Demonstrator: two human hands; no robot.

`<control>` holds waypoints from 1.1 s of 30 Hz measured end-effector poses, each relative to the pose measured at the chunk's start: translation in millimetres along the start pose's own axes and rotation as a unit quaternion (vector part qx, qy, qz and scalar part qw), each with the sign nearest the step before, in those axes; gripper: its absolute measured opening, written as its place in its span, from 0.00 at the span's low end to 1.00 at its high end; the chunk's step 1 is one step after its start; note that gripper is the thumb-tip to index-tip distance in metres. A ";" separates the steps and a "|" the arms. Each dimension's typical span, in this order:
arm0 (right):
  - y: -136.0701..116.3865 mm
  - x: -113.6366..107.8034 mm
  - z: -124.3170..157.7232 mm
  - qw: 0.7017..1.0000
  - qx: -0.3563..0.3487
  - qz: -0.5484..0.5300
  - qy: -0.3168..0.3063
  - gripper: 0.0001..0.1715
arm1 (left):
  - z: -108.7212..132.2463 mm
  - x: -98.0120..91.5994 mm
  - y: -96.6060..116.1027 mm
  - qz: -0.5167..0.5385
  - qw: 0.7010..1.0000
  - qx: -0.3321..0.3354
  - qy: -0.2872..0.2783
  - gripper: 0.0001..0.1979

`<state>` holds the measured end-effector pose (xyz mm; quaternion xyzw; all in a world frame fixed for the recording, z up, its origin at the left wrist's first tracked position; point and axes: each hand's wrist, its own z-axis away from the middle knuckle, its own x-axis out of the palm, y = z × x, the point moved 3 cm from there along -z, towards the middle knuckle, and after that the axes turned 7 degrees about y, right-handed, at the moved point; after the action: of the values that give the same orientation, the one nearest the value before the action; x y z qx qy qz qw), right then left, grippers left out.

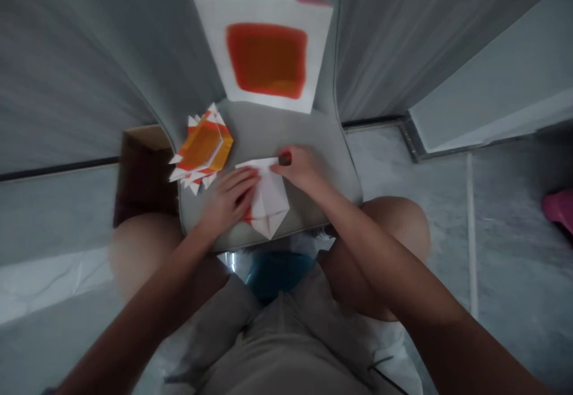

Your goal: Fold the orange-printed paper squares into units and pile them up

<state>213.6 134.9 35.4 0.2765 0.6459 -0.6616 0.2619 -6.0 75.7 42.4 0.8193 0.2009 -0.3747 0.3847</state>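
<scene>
A folded white paper [271, 198] with a pointed near end and a bit of red at its left side lies on the grey chair seat [322, 138]. My left hand [229, 199] rests on its left part, fingers close together and pressing on the paper. At the paper's top right corner, my right hand [298, 167] pinches the edge between thumb and curled index finger. Left of the paper sits a stack of folded orange, red and white paper pieces [203, 147] with pointed tips.
A white sheet with a painted orange-red square [266, 61] leans against the chair back. An open cardboard box [145, 174] stands on the floor at the left. My knees flank the seat. Something pink [559, 210] is at the far right.
</scene>
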 end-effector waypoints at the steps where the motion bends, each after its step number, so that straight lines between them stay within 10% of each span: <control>1: -0.7 -0.8 0.2 1.000 -0.005 0.011 -0.006 0.15 | -2.4 2.8 0.3 0.002 1.000 0.000 -0.014 0.18; 33: -15.3 12.7 64.6 0.973 -0.230 -0.020 0.008 0.22 | -4.8 13.0 4.5 -0.113 0.991 -0.035 -0.067 0.26</control>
<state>192.1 70.9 38.1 0.2010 0.7883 -0.4984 0.2997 7.3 77.1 36.6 0.7507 0.2785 -0.4624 0.3809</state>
